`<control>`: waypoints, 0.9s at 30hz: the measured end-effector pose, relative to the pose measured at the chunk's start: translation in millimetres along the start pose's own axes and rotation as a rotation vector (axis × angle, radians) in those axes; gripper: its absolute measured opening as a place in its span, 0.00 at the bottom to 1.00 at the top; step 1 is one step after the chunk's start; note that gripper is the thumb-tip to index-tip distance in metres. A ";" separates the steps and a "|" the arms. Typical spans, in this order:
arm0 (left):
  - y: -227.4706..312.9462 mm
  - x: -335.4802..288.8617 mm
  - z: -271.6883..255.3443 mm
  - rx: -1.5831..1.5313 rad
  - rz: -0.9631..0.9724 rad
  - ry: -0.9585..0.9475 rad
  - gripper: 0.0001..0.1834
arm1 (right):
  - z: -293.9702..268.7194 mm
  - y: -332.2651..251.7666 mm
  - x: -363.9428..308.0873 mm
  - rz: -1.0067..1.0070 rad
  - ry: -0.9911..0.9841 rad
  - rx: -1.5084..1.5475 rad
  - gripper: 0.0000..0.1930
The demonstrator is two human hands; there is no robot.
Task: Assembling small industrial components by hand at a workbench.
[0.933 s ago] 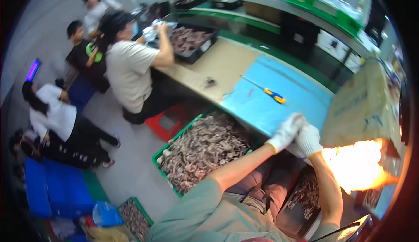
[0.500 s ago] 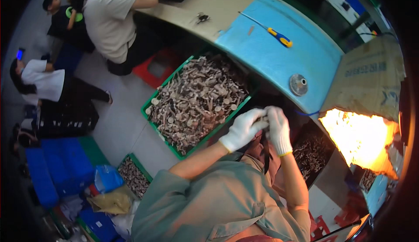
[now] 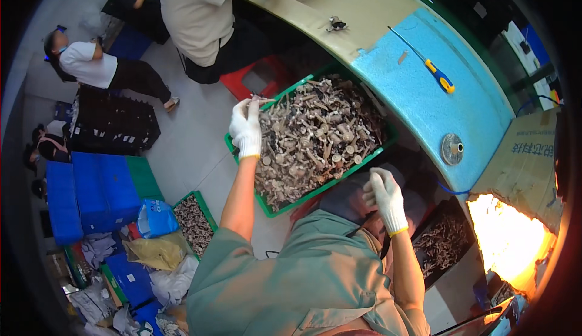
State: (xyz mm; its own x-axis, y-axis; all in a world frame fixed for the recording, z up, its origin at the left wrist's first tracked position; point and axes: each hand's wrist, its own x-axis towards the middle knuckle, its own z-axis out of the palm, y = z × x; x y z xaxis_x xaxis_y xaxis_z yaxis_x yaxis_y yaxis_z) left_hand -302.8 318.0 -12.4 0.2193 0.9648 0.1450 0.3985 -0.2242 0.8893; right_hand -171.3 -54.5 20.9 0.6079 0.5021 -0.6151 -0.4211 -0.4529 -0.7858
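Observation:
A green crate heaped with grey-brown metal parts sits on the floor beside my lap. My left hand, in a white glove, is stretched out over the crate's left rim and pinches a small part at its fingertips. My right hand, also white-gloved, hovers above my lap at the crate's near right corner with the fingers loosely curled; I cannot tell whether it holds anything.
A blue-topped bench carries a yellow-handled screwdriver and a round metal disc. A black tray of parts lies by my right knee, a smaller green crate and blue bins to my left. Other people sit at the far left.
My hands, held together over my lap before, have parted. The left one has reached out over the crate's left edge; the right one stays near my lap.

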 end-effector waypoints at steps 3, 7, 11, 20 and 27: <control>-3.1 24.3 31.8 0.305 0.075 -0.011 0.27 | -13.3 16.2 4.6 0.039 0.046 0.081 0.18; -26.5 26.7 55.9 1.022 0.107 -0.292 0.27 | -18.2 27.3 3.4 -0.021 0.051 0.133 0.17; -31.1 20.8 50.5 1.056 0.260 -0.275 0.26 | -30.0 57.7 4.8 -0.029 0.060 0.243 0.17; 114.8 -69.5 90.7 0.368 0.718 -0.554 0.18 | -76.2 96.0 -63.3 -0.147 0.420 0.349 0.16; 204.0 -170.9 218.2 -0.053 0.770 -0.836 0.17 | -122.7 114.7 -152.7 0.039 0.604 0.280 0.20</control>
State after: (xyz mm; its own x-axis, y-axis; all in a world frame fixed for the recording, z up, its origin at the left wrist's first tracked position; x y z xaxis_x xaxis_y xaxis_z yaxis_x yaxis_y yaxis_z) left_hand -64.7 77.5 49.6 0.9226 0.1750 0.3438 -0.1329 -0.6925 0.7091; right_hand -229.8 -273.5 32.5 0.8245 -0.0483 -0.5637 -0.5599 -0.2128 -0.8007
